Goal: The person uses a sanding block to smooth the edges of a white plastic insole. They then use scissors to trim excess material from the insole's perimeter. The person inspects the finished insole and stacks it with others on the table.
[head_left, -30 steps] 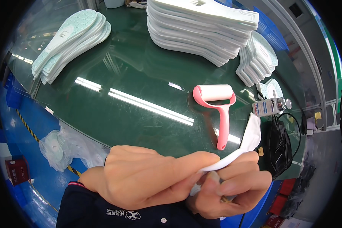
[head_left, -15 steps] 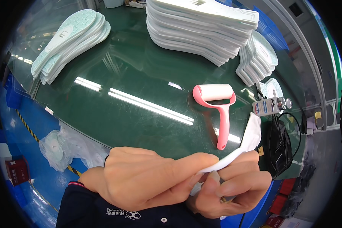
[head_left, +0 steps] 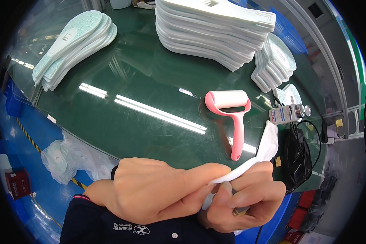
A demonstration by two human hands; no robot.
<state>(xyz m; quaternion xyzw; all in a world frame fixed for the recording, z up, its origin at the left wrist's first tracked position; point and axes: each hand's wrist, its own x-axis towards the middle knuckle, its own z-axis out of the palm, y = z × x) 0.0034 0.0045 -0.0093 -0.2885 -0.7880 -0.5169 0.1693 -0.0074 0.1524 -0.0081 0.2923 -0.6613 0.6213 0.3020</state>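
Both hands are held close to my chest, below the table's near edge. My left hand [head_left: 158, 191] and my right hand [head_left: 248, 199] pinch the same thin white insole [head_left: 264, 148], which curves up and to the right from between the fingers. Its lower end is hidden by my fingers. A pink lint roller [head_left: 232, 114] with a white roll lies on the dark green glass table [head_left: 150, 85] just beyond my hands.
A tall stack of white soles [head_left: 215, 28] stands at the back, a smaller stack [head_left: 272, 61] to its right, and pale green insoles [head_left: 73, 40] at the back left. A small metal device [head_left: 286, 114] and a black bag [head_left: 297, 158] sit at right. A plastic bag [head_left: 65, 158] lies on the blue floor.
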